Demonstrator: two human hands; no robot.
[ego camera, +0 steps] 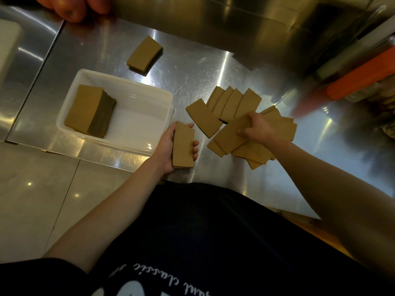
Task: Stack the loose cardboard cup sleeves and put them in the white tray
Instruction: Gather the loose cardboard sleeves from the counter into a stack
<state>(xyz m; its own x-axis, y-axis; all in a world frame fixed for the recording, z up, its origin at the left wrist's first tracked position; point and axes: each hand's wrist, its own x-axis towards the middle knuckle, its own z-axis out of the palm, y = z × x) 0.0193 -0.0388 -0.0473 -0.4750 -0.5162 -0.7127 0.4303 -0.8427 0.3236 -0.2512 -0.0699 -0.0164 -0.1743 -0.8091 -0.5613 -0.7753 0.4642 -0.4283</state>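
Brown cardboard cup sleeves lie scattered on the steel counter [213, 67]. My left hand [165, 148] holds a small stack of sleeves [183, 145] upright in its palm, just right of the white tray [149, 97]. A thick stack of sleeves [88, 110] sits inside the tray at its left. My right hand [259, 128] grips one sleeve [230, 135] on top of an overlapping loose pile [256, 150]. More loose sleeves [233, 102] fan out behind it. Another small stack [145, 54] lies beyond the tray.
An orange-lidded container [361, 77] stands at the counter's right. A white object [8, 43] sits at the far left. Reddish round things [72, 7] show at the top left. The counter's front edge [119, 165] runs just below my left hand.
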